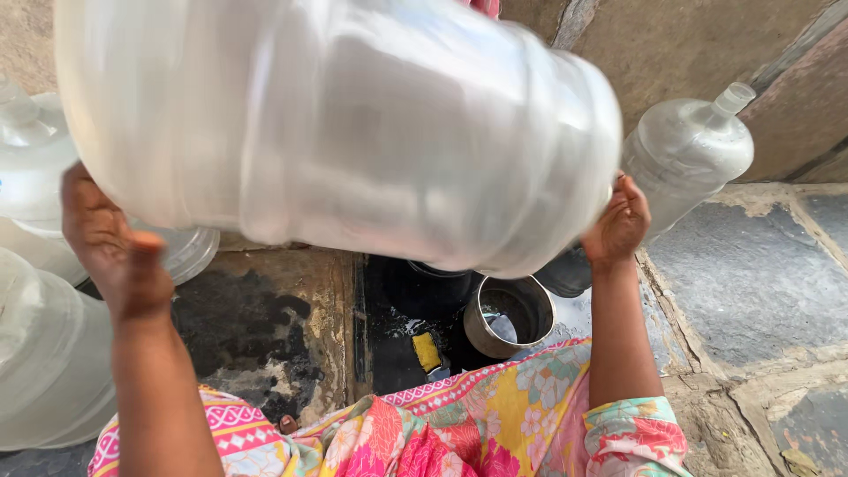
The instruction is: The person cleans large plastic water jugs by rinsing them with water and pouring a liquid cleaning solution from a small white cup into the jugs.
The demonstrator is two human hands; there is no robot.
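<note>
I hold a large clear plastic water jug (344,124) raised on its side, close to the camera and filling the upper view. My left hand (110,247) grips its lower left end. My right hand (618,225) presses against its right end near the shoulder. The jug looks blurred. Below it, on the wet stone floor, stands a round steel pot (511,316) with some water inside, next to a small yellow scrub pad (427,351).
Another clear jug (693,155) leans against the stone wall at right. More clear jugs (40,353) crowd the left edge. A dark bucket (428,283) sits beside the pot. My patterned pink and yellow clothing (495,424) fills the bottom.
</note>
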